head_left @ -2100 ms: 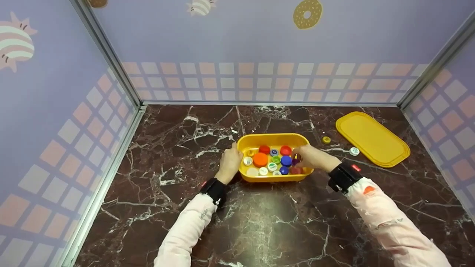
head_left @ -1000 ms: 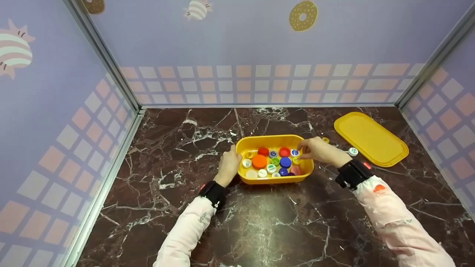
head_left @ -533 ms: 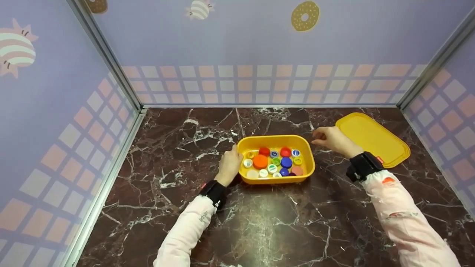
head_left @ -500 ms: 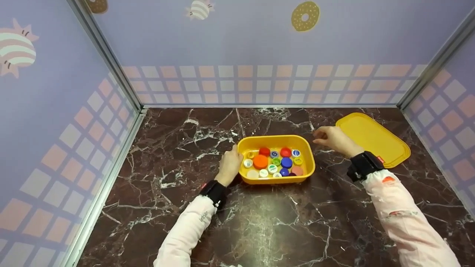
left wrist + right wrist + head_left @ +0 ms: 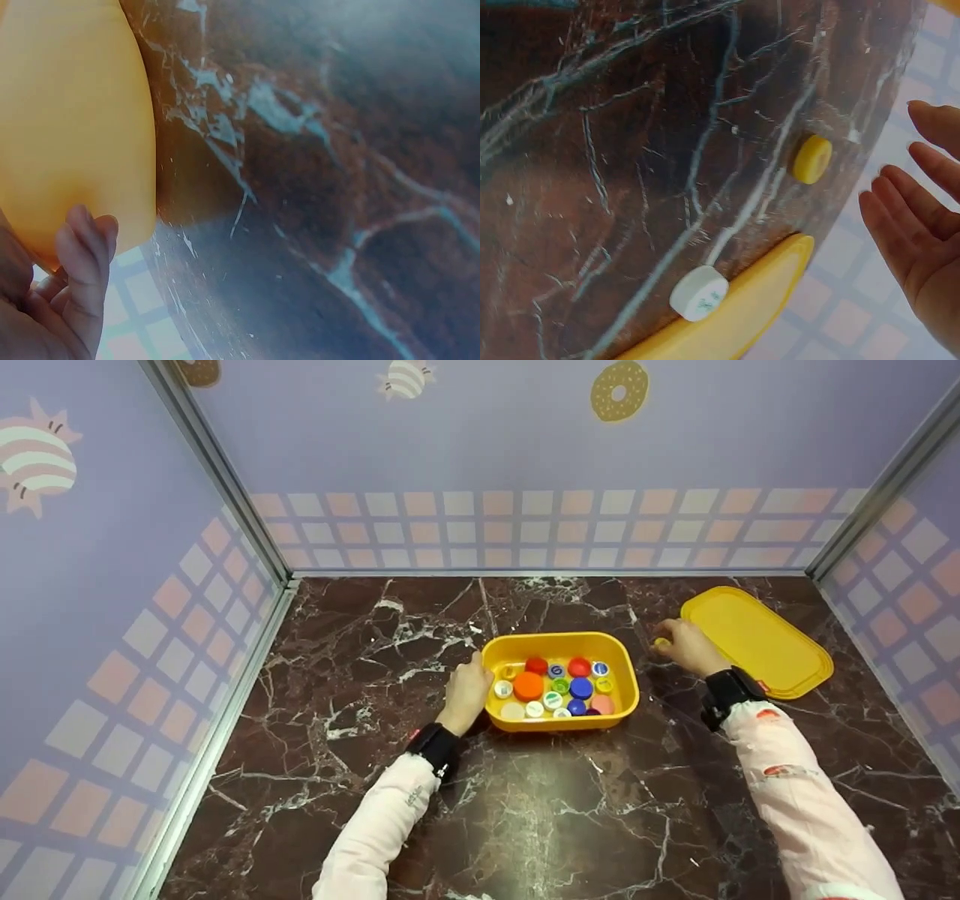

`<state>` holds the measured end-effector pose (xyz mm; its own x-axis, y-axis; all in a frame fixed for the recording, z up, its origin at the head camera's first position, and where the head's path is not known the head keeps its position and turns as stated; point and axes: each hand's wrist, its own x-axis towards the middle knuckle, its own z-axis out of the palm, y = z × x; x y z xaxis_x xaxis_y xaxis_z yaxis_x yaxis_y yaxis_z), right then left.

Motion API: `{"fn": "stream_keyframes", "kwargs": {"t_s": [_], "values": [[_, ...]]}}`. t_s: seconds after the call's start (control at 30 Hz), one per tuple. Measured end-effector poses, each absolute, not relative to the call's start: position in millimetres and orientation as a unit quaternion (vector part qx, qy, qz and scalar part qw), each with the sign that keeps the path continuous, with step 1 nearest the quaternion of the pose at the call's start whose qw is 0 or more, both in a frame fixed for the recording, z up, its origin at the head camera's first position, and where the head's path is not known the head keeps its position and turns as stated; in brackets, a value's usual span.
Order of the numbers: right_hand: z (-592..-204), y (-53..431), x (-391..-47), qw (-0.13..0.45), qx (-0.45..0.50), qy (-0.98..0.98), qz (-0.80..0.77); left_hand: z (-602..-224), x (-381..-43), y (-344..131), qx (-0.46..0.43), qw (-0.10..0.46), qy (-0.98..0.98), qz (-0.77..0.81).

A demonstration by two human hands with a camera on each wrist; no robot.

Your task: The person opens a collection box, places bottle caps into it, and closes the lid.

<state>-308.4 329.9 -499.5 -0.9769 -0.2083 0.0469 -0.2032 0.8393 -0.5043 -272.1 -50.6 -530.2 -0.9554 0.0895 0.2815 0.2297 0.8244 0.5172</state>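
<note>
My left hand (image 5: 466, 690) grips the left end of a yellow plastic box (image 5: 559, 726), fingers against its outer wall (image 5: 82, 112) in the left wrist view. Bottle caps in several colours lie in the box, among them a large orange cap (image 5: 528, 686) and a blue cap (image 5: 581, 688). My right hand (image 5: 691, 647) is over the table to the right of the box, fingers loosely bent and holding nothing. Near its fingertips, a small yellow cap (image 5: 813, 159) stands on the table, apart from the fingers in the right wrist view.
A yellow lid (image 5: 757, 641) lies at the back right of the dark marbled table (image 5: 337, 810). Touching distance from its edge is a white cap (image 5: 699, 292), hidden behind the right hand in the head view. Patterned walls (image 5: 525, 532) close off the back and sides.
My right hand has left the box, where a blue-and-white cap and a yellow cap now show at the right end, and has moved right to the small yellow cap. The left hand stays.
</note>
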Motion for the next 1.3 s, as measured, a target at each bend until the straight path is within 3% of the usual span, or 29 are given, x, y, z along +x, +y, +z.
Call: {"fn": "stream_keyframes", "kwargs": {"t_s": [0.2, 0.43, 0.6, 0.97, 1.3], "values": [[-516, 332, -312, -0.037, -0.103, 0.969, -0.223, -529, -272, -51, -0.08, 0.117, -0.947, -0.288], [-523, 329, -313, 0.006, -0.065, 0.978, -0.196, -530, -272, -51, -0.077, 0.122, -0.947, -0.285], [-528, 331, -313, 0.006, -0.062, 0.98, -0.187, -527, -273, -50, -0.076, 0.113, -0.948, -0.288], [-535, 331, -311, -0.034, -0.13, 0.975, -0.176, -528, -272, -51, -0.083, 0.119, -0.946, -0.289], [-529, 330, -310, -0.011, -0.151, 0.973, -0.174, -528, -271, -50, -0.084, 0.123, -0.947, -0.285]]}}
